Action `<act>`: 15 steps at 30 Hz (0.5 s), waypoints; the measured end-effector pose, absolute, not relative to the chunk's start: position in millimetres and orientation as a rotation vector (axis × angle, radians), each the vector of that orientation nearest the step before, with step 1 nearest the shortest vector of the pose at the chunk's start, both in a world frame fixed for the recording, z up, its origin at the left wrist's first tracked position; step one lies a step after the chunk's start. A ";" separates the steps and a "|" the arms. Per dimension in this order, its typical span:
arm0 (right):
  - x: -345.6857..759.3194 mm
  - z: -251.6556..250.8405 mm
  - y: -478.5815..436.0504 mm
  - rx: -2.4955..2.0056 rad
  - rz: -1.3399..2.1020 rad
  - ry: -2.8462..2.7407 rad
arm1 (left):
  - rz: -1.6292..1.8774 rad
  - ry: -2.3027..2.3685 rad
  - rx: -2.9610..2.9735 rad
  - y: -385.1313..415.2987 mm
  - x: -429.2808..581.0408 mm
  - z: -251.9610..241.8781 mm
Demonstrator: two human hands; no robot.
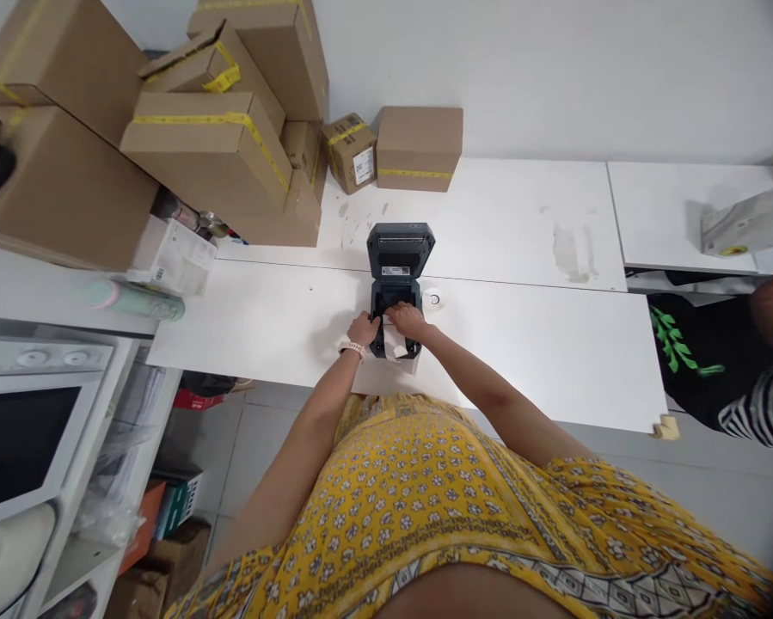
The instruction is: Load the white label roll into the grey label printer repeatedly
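A dark grey label printer (401, 249) stands near the front edge of the white table with its lid raised. A strip of white label paper (394, 342) comes out over its front. My left hand (364, 328), with a pale band on the wrist, is closed on the printer's left side, thumb at the rim. Reaching into the open compartment from the right, my right hand (407, 320) has its fingers bent at the upper end of the paper strip. The fingertips are partly hidden inside the printer. A small white round item (432, 299) lies just right of the printer.
Cardboard boxes (199, 137) are stacked at the back left, with a smaller box (420, 148) by the wall. A green bottle (144, 301) lies at the left. A microwave (31, 421) stands below left. Another person's striped sleeve (763, 408) shows at right.
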State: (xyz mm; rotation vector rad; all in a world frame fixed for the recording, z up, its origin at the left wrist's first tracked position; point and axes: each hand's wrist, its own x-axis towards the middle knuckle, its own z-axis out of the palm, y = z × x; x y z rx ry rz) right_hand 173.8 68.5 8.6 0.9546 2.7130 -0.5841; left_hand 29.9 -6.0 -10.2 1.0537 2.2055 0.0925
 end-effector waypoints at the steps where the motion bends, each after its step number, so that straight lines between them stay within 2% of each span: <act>1: 174.1 9.0 69.0 0.946 -0.559 2.725 | 0.101 2.202 1.050 -6.9 30.6 -11.2; 9: 186.9 2.0 77.3 0.843 -0.458 2.795 | 0.188 2.178 0.993 -8.4 35.0 -8.2; 15: 190.3 -6.0 79.1 0.821 -0.499 2.838 | 0.417 2.045 0.844 -24.2 45.9 -14.6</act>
